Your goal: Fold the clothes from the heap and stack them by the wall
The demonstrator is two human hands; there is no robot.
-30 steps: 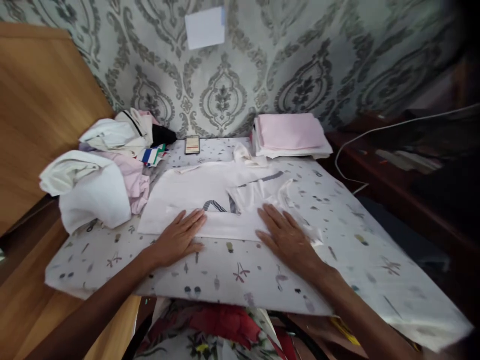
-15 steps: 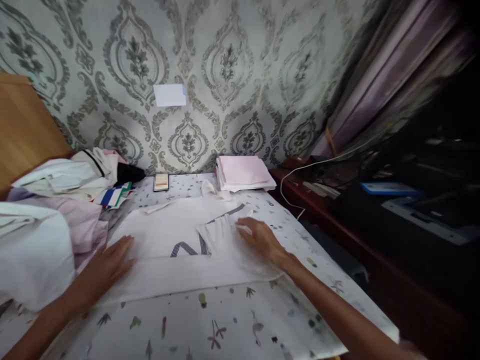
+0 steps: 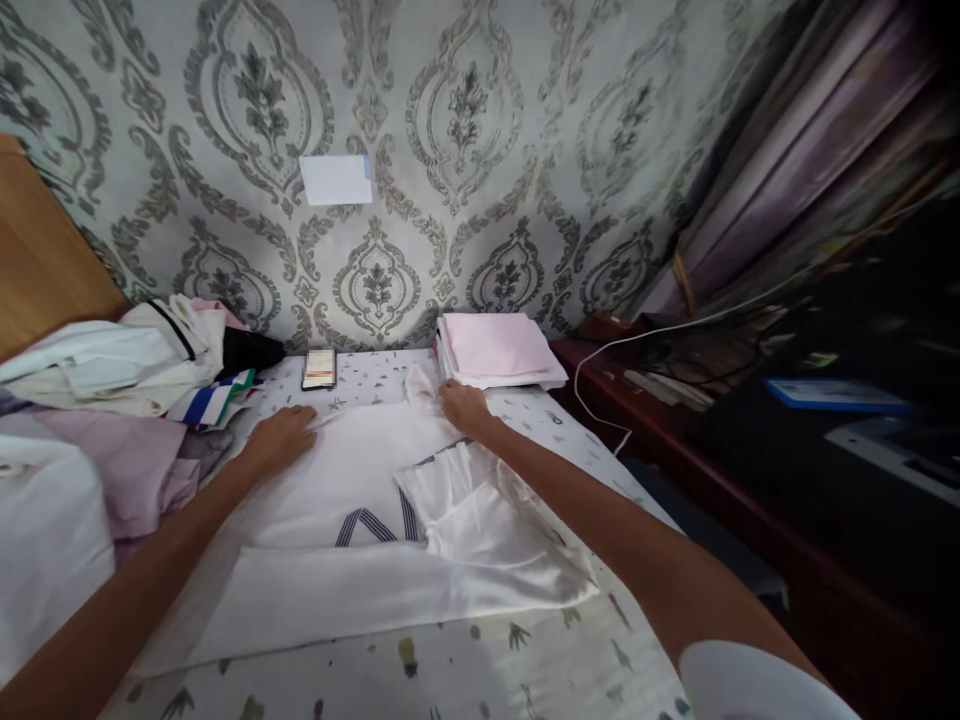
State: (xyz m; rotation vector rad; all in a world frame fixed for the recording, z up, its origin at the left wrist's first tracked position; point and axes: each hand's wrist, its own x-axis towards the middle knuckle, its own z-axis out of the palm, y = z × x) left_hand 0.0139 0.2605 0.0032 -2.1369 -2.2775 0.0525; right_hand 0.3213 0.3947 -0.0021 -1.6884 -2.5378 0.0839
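A white shirt (image 3: 337, 590) with dark striped trim lies spread over the patterned sheet, its near part folded over. At its far left edge, my left hand (image 3: 281, 440) is closed on the fabric with the fingers curled. My right hand (image 3: 463, 408) pinches the far right edge, beside a bunched bit of white cloth. The striped trim (image 3: 365, 525) shows in the middle of the shirt, and a crumpled, shiny section (image 3: 487, 510) lies under my right forearm. The fingertips of both hands are partly hidden.
Behind my right hand sits a folded stack of clothes (image 3: 499, 345), pink on top. A heap of loose clothes (image 3: 127, 370) lies at left. A small card-like box (image 3: 320, 368) stands near the wall. A white cable (image 3: 592, 400) crosses the dark red furniture (image 3: 645, 400) at right.
Both hands have moved away from me to the shirt's far edge and closed on it. Earlier they lay lower, the left flat on the left side, the right over the crumpled section.
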